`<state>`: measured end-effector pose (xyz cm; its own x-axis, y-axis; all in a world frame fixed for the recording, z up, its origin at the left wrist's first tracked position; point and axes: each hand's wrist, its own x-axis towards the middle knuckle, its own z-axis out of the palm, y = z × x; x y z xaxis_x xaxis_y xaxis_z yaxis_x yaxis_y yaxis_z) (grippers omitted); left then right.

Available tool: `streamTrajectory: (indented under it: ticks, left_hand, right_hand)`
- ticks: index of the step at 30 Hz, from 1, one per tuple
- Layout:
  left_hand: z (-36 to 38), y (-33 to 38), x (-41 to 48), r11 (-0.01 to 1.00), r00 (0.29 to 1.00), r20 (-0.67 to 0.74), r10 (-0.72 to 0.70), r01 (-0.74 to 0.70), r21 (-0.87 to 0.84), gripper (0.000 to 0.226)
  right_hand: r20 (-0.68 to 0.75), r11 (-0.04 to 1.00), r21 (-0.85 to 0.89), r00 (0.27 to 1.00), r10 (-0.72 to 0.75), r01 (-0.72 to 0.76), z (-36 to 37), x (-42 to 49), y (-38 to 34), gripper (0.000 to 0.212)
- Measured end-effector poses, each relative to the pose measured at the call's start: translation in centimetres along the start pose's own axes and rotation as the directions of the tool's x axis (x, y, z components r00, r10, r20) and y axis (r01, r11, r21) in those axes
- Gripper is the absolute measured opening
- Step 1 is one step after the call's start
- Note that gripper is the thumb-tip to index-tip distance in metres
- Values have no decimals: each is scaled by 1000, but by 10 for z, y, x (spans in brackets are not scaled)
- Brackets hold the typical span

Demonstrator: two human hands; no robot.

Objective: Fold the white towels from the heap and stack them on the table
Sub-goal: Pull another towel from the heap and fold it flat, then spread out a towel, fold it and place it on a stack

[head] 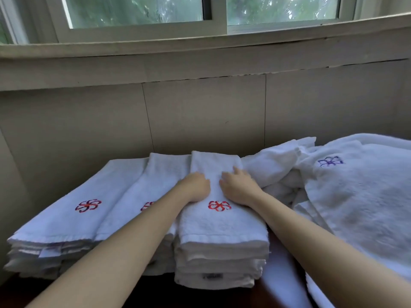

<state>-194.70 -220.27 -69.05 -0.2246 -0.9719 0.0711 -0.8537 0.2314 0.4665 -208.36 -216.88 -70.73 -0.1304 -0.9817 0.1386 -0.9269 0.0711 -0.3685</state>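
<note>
Three stacks of folded white towels with red flower emblems stand side by side on the dark table (280,283). The right stack (222,258) carries the top folded towel (213,170). My left hand (196,186) and my right hand (236,187) both rest flat on that top towel, palms down, just beyond its red emblem (219,205). The middle stack (153,185) is partly hidden by my left forearm. The left stack (66,221) lies farther left. A heap of unfolded white towels (360,196), one with a blue emblem, lies to the right.
A tiled wall (200,112) rises directly behind the stacks, with a sill and a window (138,10) above. The heap spreads over the table's right side and front right corner. A narrow strip of dark table shows between the right stack and the heap.
</note>
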Motion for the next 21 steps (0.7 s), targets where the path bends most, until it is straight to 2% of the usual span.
streamTrajectory:
  ticks: [2, 4, 8, 9, 11, 13, 15, 18, 21]
  left_hand:
    - [6, -6, -13, 991, 995, 100, -12, -1, 134, 49]
    - [6, -15, -30, 960, 993, 117, -16, -18, 280, 59]
    - [-6, -21, -60, 937, 990, 136, -49, -1, 351, 64]
    - [-9, -18, -67, 933, 989, 136, -56, 4, 359, 64]
    - [-13, -11, -80, 925, 988, 130, -81, 26, 379, 63]
    - [-17, 1, -92, 905, 994, 92, -63, 18, 426, 57]
    - [-20, 18, -99, 905, 998, 54, -6, -18, 424, 47]
    - [-18, 50, -102, 927, 996, 44, 77, -88, 364, 43]
    - [-6, 83, -93, 931, 989, -3, 151, -141, 335, 44]
  right_hand:
    - [90, 998, 0, 994, -65, 66, 8, -15, -3, 51]
    - [148, 996, 83, 988, -52, 40, 4, -33, -3, 55]
    - [168, 951, 308, 983, -77, 22, -12, -78, -3, 38]
    - [188, 949, 314, 977, -100, 36, -16, -89, -2, 39]
    - [246, 953, 257, 942, -228, 163, -25, -108, 3, 44]
    - [257, 953, 240, 935, -246, 185, -41, -120, 14, 45]
    - [152, 972, 132, 965, -213, 194, -59, -123, 29, 39]
    - [-114, 984, -119, 982, -148, 134, -80, -112, 59, 35]
    - [-285, 939, -343, 949, -134, 29, -93, -86, 83, 63]
